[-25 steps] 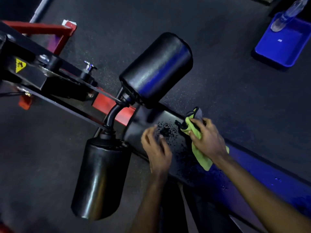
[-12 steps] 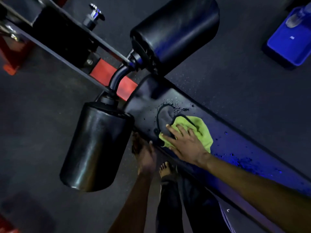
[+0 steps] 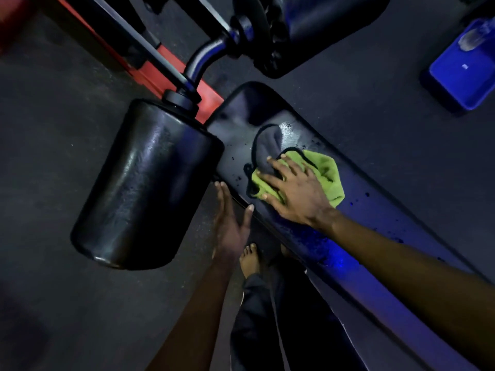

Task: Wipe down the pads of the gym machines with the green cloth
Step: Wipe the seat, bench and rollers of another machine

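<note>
We are pressing our right hand, fingers spread flat and gripping nothing, down on the green cloth, which is lying bunched near the head end of the long pad. Our left hand, fingers straight, is bracing against that pad's edge beside the roller pad. To wipe well, we judge the cloth needs overlapping strokes with even palm pressure, running out along the pad where droplets are showing. Well apart on the floor, a blue tray is holding what looks like a clear spray bottle lying down.
</note>
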### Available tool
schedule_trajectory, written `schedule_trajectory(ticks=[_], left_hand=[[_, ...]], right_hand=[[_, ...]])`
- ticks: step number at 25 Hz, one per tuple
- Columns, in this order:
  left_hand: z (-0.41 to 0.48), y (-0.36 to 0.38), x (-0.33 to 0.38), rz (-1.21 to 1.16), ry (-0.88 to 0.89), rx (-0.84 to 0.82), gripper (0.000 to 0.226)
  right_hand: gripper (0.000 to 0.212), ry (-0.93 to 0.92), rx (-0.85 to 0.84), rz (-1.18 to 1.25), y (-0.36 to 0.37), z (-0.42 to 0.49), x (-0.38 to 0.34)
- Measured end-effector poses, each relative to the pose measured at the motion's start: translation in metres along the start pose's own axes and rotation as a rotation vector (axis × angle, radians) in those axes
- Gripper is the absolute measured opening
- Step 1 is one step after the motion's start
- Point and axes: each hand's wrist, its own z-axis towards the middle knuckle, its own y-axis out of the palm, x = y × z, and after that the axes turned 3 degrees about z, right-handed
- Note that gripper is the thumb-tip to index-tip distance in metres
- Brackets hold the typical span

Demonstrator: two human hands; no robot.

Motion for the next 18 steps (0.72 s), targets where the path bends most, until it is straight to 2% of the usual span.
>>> schedule_trajectory(ticks=[1,2,5,7,9,12,14,16,18], left_hand=[[0.000,0.002,0.001,-0.003,-0.015,0.008,0.088],[0.001,0.004,0.003,-0.009,-0.034,0.006,0.088],[0.002,0.007,0.005,-0.034,-0.059,0.024,0.088],[0.001,0.010,0.003,-0.050,-0.050,0.052,0.087],[0.003,0.014,0.002,-0.055,-0.051,0.065,0.086],[0.004,0.017,0.001,-0.045,-0.054,0.095,0.085],[0.005,0.018,0.000,-0.040,-0.049,0.096,0.084],[0.003,0.018,0.001,-0.031,-0.043,0.101,0.084],[0.004,0.017,0.001,-0.024,-0.043,0.101,0.085]], right_hand=[[0.057,-0.046,-0.002,-0.031,-0.002,-0.003,0.009],[0.058,-0.016,0.030,-0.047,-0.005,0.001,0.020],[0.058,0.256,0.147,0.088,-0.016,0.040,0.035],[0.059,0.310,0.193,0.124,-0.017,0.069,0.023],[0.058,0.229,0.208,0.077,-0.013,0.083,0.005],[0.055,-0.105,0.139,-0.034,-0.005,0.076,-0.004],[0.055,-0.243,0.095,-0.074,-0.006,0.067,0.008],[0.057,-0.265,0.083,-0.102,-0.011,0.067,0.026],[0.058,-0.152,0.133,-0.098,-0.014,0.076,0.030]])
